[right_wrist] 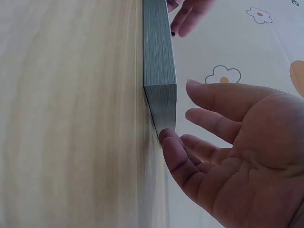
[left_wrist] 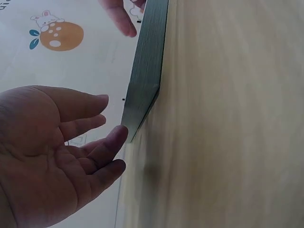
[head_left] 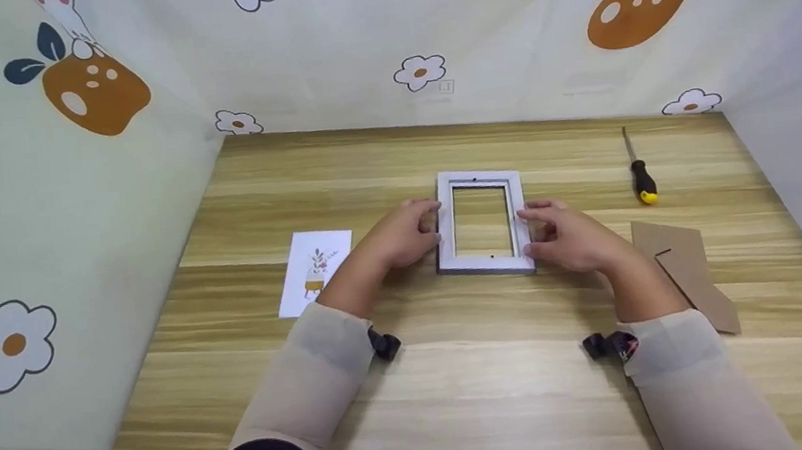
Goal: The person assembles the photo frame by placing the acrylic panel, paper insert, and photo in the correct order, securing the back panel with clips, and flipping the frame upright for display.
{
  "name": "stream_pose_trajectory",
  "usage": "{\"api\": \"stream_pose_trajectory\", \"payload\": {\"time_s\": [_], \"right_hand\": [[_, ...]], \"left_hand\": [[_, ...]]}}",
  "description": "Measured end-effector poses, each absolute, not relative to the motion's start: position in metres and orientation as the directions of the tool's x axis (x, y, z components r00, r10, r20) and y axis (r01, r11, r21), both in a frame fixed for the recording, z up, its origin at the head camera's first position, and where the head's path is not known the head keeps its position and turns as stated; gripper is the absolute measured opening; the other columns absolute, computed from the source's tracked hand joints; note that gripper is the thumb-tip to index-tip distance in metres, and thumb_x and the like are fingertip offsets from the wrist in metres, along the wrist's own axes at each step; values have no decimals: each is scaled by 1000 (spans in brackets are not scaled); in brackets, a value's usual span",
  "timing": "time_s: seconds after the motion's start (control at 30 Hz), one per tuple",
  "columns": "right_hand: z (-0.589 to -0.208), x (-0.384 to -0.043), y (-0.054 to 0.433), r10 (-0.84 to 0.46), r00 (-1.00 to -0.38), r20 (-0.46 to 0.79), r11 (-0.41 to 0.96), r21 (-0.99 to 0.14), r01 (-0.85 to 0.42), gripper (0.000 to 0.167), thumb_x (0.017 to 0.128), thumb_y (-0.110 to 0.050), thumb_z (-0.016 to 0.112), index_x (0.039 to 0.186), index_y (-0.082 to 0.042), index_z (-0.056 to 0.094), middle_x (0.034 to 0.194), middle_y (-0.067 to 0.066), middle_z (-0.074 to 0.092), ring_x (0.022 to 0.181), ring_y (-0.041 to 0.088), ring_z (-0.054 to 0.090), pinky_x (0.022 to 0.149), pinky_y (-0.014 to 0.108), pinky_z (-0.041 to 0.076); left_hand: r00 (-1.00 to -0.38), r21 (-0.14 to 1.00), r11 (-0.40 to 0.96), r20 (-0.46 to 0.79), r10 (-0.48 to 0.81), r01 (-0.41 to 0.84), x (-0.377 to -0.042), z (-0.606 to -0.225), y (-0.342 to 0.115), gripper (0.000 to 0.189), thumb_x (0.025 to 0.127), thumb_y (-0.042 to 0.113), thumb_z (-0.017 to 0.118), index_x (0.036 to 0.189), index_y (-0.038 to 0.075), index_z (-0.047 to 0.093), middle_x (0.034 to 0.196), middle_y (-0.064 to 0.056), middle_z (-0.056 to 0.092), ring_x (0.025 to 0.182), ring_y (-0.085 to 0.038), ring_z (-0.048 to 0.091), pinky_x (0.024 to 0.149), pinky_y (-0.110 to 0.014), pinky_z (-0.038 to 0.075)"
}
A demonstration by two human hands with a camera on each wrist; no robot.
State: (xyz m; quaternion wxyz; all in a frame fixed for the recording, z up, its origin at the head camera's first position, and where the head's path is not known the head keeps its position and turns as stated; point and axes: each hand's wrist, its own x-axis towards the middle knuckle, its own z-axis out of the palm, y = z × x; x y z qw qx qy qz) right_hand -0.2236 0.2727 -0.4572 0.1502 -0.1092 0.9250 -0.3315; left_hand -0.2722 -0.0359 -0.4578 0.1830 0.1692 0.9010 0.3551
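Observation:
An upturned grey picture frame (head_left: 487, 263) lies flat on the wooden table, and the tabletop shows through its opening. Small dark tabs stand at its two short sides. My left hand (head_left: 406, 236) is at the frame's left side, fingers loosely bent, with fingertips by the edge. On the opposite side, my right hand (head_left: 572, 236) has its fingertips against or very near the right edge. The left wrist view shows the left palm (left_wrist: 42, 156) turned to the frame's grey side, fingers spread. In the right wrist view the right hand (right_wrist: 237, 152) reaches a frame corner with its fingertips.
A white card (head_left: 300, 267) with a printed plant picture lies left, partly behind my left forearm. To the right is a brown cardboard backing (head_left: 684, 253) with a cut flap. Behind it rests a black and yellow screwdriver (head_left: 641, 179). Patterned curtains (head_left: 321, 53) surround the table.

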Motion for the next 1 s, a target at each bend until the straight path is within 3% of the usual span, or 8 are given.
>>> {"api": "stream_pose_trajectory", "payload": {"time_s": [0.17, 0.3, 0.47, 0.7, 1.0], "right_hand": [[-450, -225, 276, -299, -937, -182, 748, -654, -112, 65, 100, -19, 73, 160, -12, 51, 171, 10, 39, 129, 36, 60, 108, 52, 52], [-446, -227, 273, -303, -936, -181, 749, -653, -116, 66, 99, -19, 74, 161, -15, 51, 171, 7, 39, 132, 36, 61, 112, 54, 53], [-444, -225, 269, -301, -940, -161, 745, -654, -126, 66, 98, -18, 74, 160, -15, 52, 171, 7, 39, 132, 36, 62, 112, 55, 52], [-450, -217, 262, -317, -934, -167, 736, -664, -131, 66, 99, -21, 73, 160, -16, 51, 168, 10, 44, 134, 37, 61, 113, 55, 53], [-442, -215, 266, -300, -944, -137, 717, -685, -129, 64, 99, -17, 74, 159, -14, 52, 170, 8, 42, 132, 35, 62, 114, 55, 53]], "left_hand": [[-900, 724, 679, -208, 383, 121, -290, -449, -43, 61, 105, 25, 67, 162, 17, 47, 154, -13, 57, 133, -30, 62, 115, -48, 52], [-943, 719, 691, -173, 284, 76, -307, -447, -59, 61, 105, 24, 65, 163, 15, 45, 162, -14, 53, 148, -32, 52, 125, -49, 43], [-989, 700, 713, -78, 126, 36, -328, -447, -85, 65, 101, 20, 64, 162, 9, 44, 165, -19, 48, 156, -40, 42, 130, -52, 36], [-979, 661, 733, -202, -29, -158, -344, -457, -112, 73, 102, 28, 64, 167, 10, 34, 174, -20, 32, 161, -46, 29, 132, -58, 31], [-959, 682, 690, -276, -63, -242, -365, -454, -104, 77, 103, 34, 65, 168, 11, 32, 173, -24, 30, 161, -47, 28, 131, -59, 32]]}}
